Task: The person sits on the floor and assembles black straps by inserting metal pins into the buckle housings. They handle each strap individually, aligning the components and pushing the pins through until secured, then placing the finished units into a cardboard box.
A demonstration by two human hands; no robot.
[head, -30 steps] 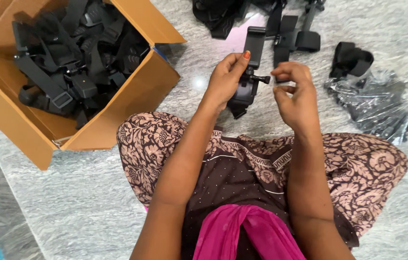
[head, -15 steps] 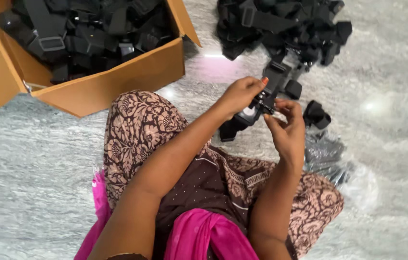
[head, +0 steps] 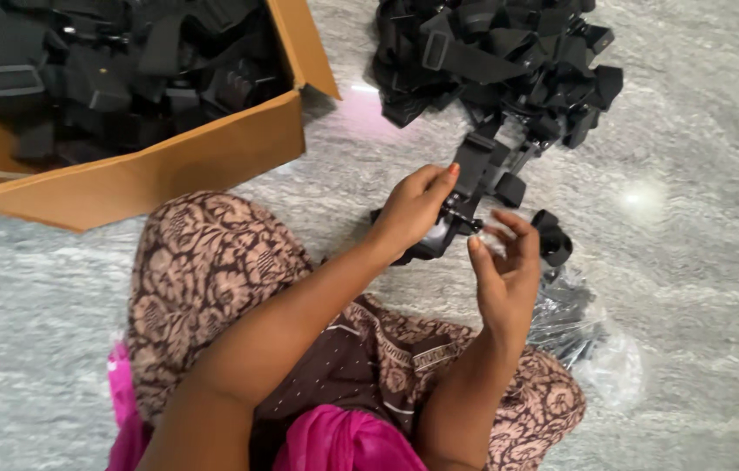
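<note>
While it sits above the person's lap, near the middle of the grey stone floor [head: 701, 288], the black plastic clamp mount with a strap [head: 465, 205] is held off the floor by the left hand [head: 413, 209], whose fingers curl closed around its lower body with the thumb on top. Its strap end points up toward the far edge of the floor. Just to its right, the right hand [head: 502, 275] is half open, the fingertips [head: 509, 228] pinched lightly at a small part that meets the mount's side; that part is too small and blurred to name.

Beyond the mount, toward the far edge of the floor, lies a loose heap of black straps and plastic mounts [head: 491, 61], its nearest pieces almost touching the held one. A single black ring-shaped plastic piece [head: 554, 240] lies just right of the right hand. Below it, beside the person's right knee, rests a crumpled clear plastic bag with dark parts inside [head: 578, 336].

At the far left corner stands an open brown cardboard box [head: 151, 170], filled with more black straps and mounts. The person sits cross-legged in brown patterned cloth [head: 204, 270], with a magenta scarf [head: 343, 440] at the near edge.
</note>
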